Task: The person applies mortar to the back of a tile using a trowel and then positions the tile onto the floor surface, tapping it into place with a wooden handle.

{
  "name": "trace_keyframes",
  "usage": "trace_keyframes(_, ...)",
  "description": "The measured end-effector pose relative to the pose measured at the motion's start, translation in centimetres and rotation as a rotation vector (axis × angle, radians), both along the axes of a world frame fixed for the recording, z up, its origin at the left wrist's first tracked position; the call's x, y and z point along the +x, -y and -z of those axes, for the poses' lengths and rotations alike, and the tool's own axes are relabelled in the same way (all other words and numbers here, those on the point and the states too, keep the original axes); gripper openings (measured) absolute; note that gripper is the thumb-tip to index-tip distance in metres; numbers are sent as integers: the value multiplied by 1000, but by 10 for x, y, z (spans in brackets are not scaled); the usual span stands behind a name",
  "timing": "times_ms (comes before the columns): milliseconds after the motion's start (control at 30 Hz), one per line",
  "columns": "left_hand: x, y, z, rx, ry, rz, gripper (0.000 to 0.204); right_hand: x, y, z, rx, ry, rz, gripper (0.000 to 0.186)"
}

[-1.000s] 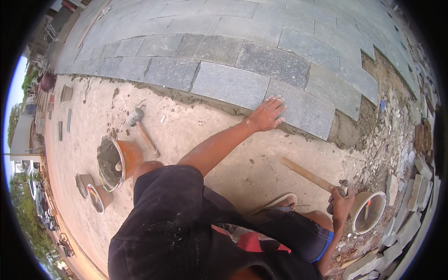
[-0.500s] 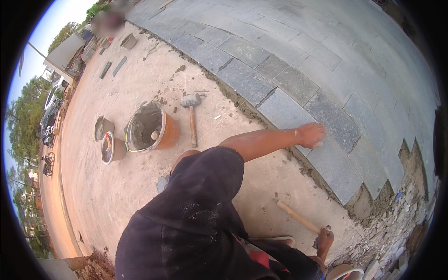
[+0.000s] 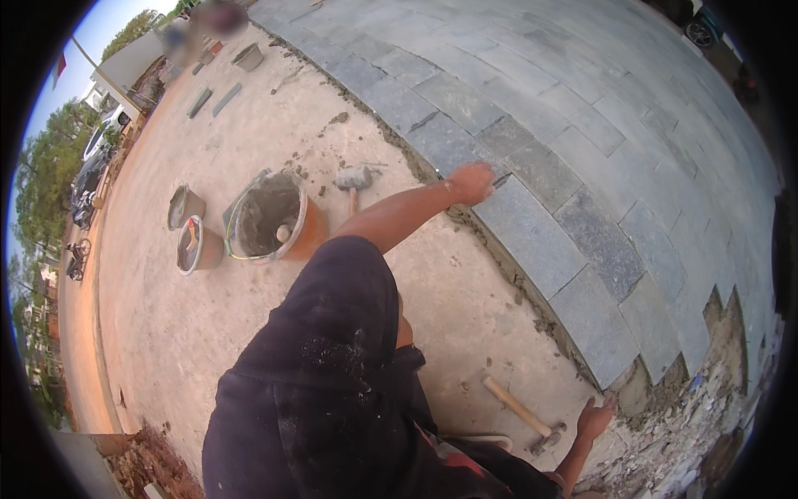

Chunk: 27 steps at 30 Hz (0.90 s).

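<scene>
My left hand point(image 3: 471, 183) rests at the joint between two grey paving slabs along the paving's edge. Its fingers are curled together, and whatever they may hold is hidden. Just beyond the near end of a pale grey slab point(image 3: 540, 241), my right hand point(image 3: 595, 418) hovers by the slab row's corner, thumb and fingers apart, holding nothing. A wooden-handled hammer point(image 3: 519, 406) lies on the concrete left of my right hand. A mallet with a grey head point(image 3: 354, 178) lies farther off, its handle partly behind my left forearm.
An orange bucket point(image 3: 309, 235) holding grey mortar stands at left, beside two smaller buckets point(image 3: 186, 208). Loose rubble point(image 3: 665, 453) borders the paving at lower right. Narrow slab pieces point(image 3: 226, 99) and another bucket point(image 3: 248, 57) lie farther away. Blurred people point(image 3: 220, 18) are at the far end.
My left hand has moved farther away along the slab edge, to the left. The right hand has let go of the hammer and moved towards the slab corner; the hammer lies on the concrete.
</scene>
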<state>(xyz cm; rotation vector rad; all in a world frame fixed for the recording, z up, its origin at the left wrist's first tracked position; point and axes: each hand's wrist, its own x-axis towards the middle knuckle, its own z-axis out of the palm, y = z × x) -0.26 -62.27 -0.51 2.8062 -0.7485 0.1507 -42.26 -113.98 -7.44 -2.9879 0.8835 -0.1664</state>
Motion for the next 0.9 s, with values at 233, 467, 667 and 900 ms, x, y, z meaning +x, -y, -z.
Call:
trace_keyframes(233, -15, -79, 26, -126, 7, -318, 43, 25, -10, -14, 101, -155, 151, 50)
trace_keyframes(467, -11, -101, 27, -128, -28, -452, 38, 22, -1, -33, -23, -126, 16, 42)
trace_keyframes(667, -3, -115, 48, -141, -10, -409, 34, 18, 3, -28, -47, -79, -43, 41)
trace_keyframes(900, -6, -99, 49, -136, -56, -484, 43, 25, 7, -20, -40, -126, 20, 42)
